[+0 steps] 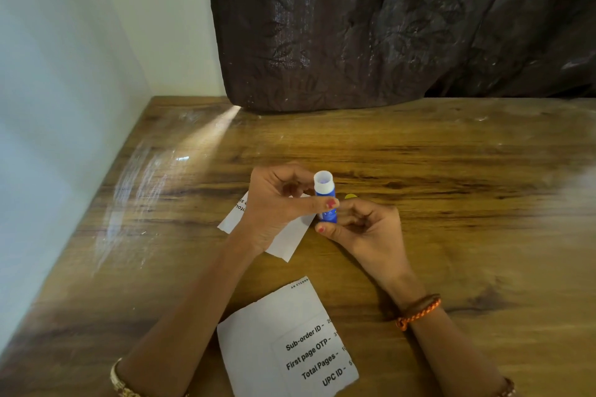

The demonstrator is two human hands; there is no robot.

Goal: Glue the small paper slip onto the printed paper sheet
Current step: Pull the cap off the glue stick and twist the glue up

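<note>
A blue glue stick (325, 195) with its white open top stands upright between both hands above the table. My left hand (280, 203) pinches its body with thumb and fingers. My right hand (364, 229) grips its lower end. Under my left hand lies the small white paper slip (290, 240), partly hidden by the wrist. The printed paper sheet (283, 342), with lines such as "Sub-order ID", lies nearer to me between my forearms. A small yellow cap (351, 196) rests on the table just behind my right hand.
The wooden table (467, 171) meets a white wall (64, 106) on the left. A dark curtain (387, 26) hangs at the back and touches the tabletop. Bracelets circle both wrists.
</note>
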